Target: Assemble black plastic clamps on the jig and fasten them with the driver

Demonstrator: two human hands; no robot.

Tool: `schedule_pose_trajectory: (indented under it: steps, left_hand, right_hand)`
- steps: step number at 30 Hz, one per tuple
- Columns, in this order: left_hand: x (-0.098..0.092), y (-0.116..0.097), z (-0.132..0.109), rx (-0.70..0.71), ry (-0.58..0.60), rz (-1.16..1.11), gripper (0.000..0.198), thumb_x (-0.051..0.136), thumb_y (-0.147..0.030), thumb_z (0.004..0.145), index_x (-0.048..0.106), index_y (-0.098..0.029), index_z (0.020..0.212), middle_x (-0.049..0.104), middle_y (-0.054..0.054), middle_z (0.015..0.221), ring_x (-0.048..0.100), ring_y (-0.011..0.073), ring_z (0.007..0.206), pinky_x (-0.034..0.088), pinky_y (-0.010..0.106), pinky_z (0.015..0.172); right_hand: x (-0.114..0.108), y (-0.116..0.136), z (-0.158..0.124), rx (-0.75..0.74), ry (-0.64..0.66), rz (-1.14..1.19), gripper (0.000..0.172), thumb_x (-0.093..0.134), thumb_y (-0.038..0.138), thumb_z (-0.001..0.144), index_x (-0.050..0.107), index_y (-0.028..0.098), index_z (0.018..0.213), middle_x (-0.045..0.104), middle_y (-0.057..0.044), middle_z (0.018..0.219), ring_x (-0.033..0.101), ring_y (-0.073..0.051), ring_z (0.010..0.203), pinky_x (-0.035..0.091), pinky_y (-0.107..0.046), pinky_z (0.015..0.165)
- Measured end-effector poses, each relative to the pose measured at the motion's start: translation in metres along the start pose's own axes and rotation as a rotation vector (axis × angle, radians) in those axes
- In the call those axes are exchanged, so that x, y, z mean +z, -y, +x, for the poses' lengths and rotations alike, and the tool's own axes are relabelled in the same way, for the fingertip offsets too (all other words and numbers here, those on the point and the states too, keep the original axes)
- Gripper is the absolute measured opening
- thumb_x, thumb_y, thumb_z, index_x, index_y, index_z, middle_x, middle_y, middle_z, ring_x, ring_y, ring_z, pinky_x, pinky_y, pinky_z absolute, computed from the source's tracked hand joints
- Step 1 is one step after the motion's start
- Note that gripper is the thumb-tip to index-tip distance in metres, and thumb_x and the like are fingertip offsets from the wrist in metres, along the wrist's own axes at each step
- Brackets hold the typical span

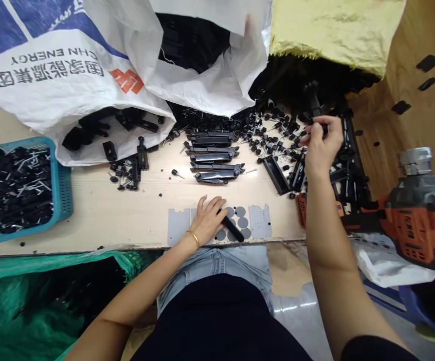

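Note:
My left hand, with a gold bangle at its wrist, lies low over the grey pads at the table's front edge. Its fingers are closed on one end of a smooth, long black plastic bar, which slants down to the right. At the right, below the yellow sack, my right hand pinches a dark plastic piece that points up toward the sack's mouth; its exact kind is hard to make out. Between the hands, several assembled black folding arms lie stacked in a row.
Loose black knobs with metal pins cover the back right. A blue basket of similar pieces stands left. White sacks and a yellow sack line the back. An orange power drill is at the right; a green sack sits lower left.

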State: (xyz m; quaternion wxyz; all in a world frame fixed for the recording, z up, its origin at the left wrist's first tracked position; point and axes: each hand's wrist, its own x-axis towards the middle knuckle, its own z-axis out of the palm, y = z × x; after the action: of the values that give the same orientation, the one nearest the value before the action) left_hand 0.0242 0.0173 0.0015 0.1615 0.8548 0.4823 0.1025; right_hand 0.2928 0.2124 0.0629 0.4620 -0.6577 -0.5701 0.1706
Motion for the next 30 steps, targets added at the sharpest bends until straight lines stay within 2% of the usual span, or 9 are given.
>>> schedule_pose_trajectory:
  steps: [4,7,9,11,16,21,24,27,30]
  left_hand:
    - [-0.007,0.015,0.005,-0.037,0.069,-0.049,0.02,0.068,-0.015,0.077,0.057,-0.018,0.093,0.067,0.01,0.1,0.061,0.026,0.1,0.046,0.043,0.091]
    - [-0.009,0.024,-0.003,-0.245,0.082,-0.101,0.015,0.063,-0.026,0.083,0.055,-0.018,0.093,0.065,0.007,0.085,0.063,0.0239,0.08,0.05,0.034,0.068]
    - [-0.007,0.025,-0.009,-0.337,0.052,-0.148,0.017,0.061,-0.03,0.086,0.054,-0.019,0.097,0.064,0.005,0.083,0.063,0.0225,0.075,0.049,0.032,0.064]
    - [-0.005,0.023,-0.013,-0.354,0.004,-0.203,0.019,0.06,-0.025,0.085,0.054,-0.019,0.103,0.065,0.005,0.088,0.063,0.0218,0.08,0.05,0.031,0.069]
    - [0.0,0.019,-0.018,-0.328,-0.062,-0.34,0.035,0.057,-0.018,0.085,0.053,-0.016,0.12,0.064,0.009,0.105,0.062,0.0227,0.096,0.051,0.034,0.082]
    - [0.005,0.018,-0.021,-0.359,-0.107,-0.446,0.034,0.055,-0.019,0.084,0.055,-0.015,0.118,0.065,0.01,0.108,0.063,0.0234,0.099,0.051,0.036,0.086]
    - [0.006,0.013,-0.02,-0.366,-0.099,-0.531,0.034,0.052,-0.018,0.084,0.055,-0.017,0.118,0.067,0.008,0.107,0.064,0.0228,0.097,0.052,0.035,0.084]
    - [0.005,0.007,-0.019,-0.414,-0.039,-0.661,0.03,0.053,-0.021,0.084,0.056,-0.018,0.114,0.07,0.005,0.095,0.067,0.0211,0.082,0.053,0.032,0.074]
    - [0.005,-0.001,-0.02,-0.478,0.025,-0.88,0.028,0.054,-0.027,0.084,0.056,-0.017,0.11,0.068,0.002,0.08,0.065,0.0168,0.065,0.052,0.028,0.063]
  right_hand:
    - [-0.06,0.044,-0.066,0.073,-0.042,0.218,0.018,0.052,0.037,0.084,0.057,0.02,0.081,0.045,0.005,0.054,0.041,-0.007,0.038,0.026,-0.023,0.037]
    - [-0.076,0.06,-0.087,0.271,0.242,0.153,0.031,0.06,0.045,0.08,0.062,0.017,0.067,0.038,0.006,0.041,0.03,-0.005,0.03,0.015,-0.023,0.034]
    - [-0.065,0.056,-0.09,0.443,0.523,0.099,0.039,0.061,0.05,0.079,0.061,0.015,0.061,0.036,0.005,0.035,0.027,-0.005,0.029,0.013,-0.022,0.034]
    - [-0.043,0.045,-0.088,0.56,0.668,0.031,0.046,0.059,0.056,0.08,0.057,0.015,0.058,0.031,0.006,0.031,0.023,-0.005,0.028,0.013,-0.022,0.034]
    - [-0.014,0.02,-0.097,0.368,0.43,-0.408,0.048,0.044,0.062,0.086,0.057,0.017,0.074,0.053,-0.003,0.047,0.051,-0.016,0.044,0.039,-0.027,0.048]
    - [-0.008,0.025,-0.143,0.316,0.771,-0.742,0.054,0.042,0.069,0.082,0.059,0.017,0.081,0.068,-0.017,0.08,0.065,-0.03,0.08,0.047,-0.04,0.071]
    - [0.007,0.027,-0.163,0.308,0.817,-0.751,0.045,0.052,0.06,0.079,0.058,0.017,0.093,0.068,-0.017,0.091,0.065,-0.032,0.089,0.048,-0.04,0.072]
    - [0.013,0.023,-0.169,0.316,0.793,-0.651,0.026,0.053,0.043,0.076,0.056,0.017,0.084,0.067,-0.015,0.085,0.064,-0.031,0.086,0.048,-0.039,0.072]
    - [0.009,0.023,-0.173,0.431,0.687,-0.165,0.017,0.046,0.036,0.075,0.049,0.021,0.071,0.062,-0.006,0.071,0.062,-0.023,0.073,0.05,-0.035,0.071]
